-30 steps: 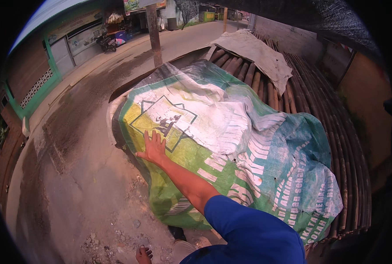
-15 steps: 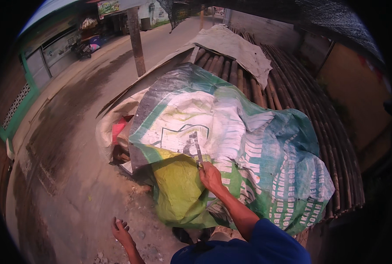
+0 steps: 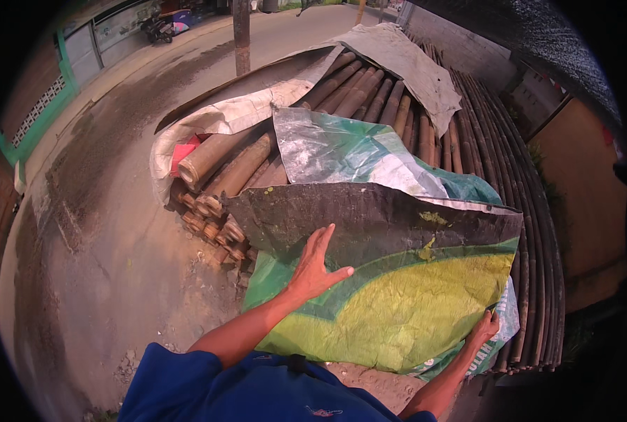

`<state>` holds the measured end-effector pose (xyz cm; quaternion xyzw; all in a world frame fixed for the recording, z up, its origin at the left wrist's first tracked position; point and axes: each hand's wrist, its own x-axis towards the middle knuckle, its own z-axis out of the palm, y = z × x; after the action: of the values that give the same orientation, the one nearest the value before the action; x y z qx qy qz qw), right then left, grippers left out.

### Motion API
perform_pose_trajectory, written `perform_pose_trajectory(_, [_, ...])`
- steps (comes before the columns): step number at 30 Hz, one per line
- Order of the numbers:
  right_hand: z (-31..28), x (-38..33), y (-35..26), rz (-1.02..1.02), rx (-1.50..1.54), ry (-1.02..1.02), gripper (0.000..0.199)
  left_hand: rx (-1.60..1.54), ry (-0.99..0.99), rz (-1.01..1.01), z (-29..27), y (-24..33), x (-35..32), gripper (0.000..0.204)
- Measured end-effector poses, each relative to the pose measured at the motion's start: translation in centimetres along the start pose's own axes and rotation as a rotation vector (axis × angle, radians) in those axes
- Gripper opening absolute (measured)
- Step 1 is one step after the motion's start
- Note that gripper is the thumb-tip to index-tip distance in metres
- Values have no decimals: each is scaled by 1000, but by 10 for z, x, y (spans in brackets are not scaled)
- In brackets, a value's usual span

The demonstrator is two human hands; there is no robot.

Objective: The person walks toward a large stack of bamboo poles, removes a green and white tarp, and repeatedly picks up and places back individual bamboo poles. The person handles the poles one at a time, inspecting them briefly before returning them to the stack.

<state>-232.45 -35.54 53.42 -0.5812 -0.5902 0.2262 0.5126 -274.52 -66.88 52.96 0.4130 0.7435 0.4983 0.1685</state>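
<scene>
A printed plastic banner sheet [image 3: 412, 299] in yellow, green and dark grey lies folded over a pile of bamboo poles [image 3: 233, 165]. My left hand [image 3: 313, 273] is over the dark band of the sheet, thumb and fingers spread, gripping nothing; whether the palm presses on it I cannot tell. At the sheet's lower right edge my right hand [image 3: 483, 328] is closed on the plastic, fingertips pinching it. Beyond the fold, a green and white part of the sheet stays draped over the poles, and their cut ends show at the left.
Long dark bamboo poles [image 3: 535, 232] run along the right side. A pale grey cover [image 3: 415, 67] lies over the far poles, and a whitish sheet [image 3: 257, 105] wraps the left side. A wooden post [image 3: 241, 39] stands by the road [image 3: 110, 204]. A parked motorcycle [image 3: 157, 29] is beyond.
The sheet has been pulled back toward me and folded, baring the bamboo ends. My left hand came up from the lower left onto it; my right hand moved right to its edge.
</scene>
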Motion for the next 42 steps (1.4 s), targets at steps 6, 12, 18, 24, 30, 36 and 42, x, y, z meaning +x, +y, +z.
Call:
perform_pose_trajectory(6, [-124,85,138,14,-143,152,36,-108,-367,46,92,35,-9,96])
perform_pose_trajectory(12, [-146,17,278,348,-366,310,48,-153,-16,4,82,12,1,74])
perform_pose_trajectory(18, [-71,-76,267,282,-647,195,82,117,270,-65,24,-50,-8,76])
perform_pose_trajectory(24, [-30,-67,184,298,-668,168,87,281,136,-94,39,-65,-24,95])
perform_pose_trajectory(30, [6,-66,67,53,-441,99,85,143,-119,-440,61,-44,-3,101])
perform_pose_trajectory(36, [104,-151,-54,-140,-93,-395,77,-47,-505,-225,106,-26,-3,89])
perform_pose_trajectory(42, [202,-195,-49,-51,-217,-753,90,-6,-679,-122,116,-28,3,67])
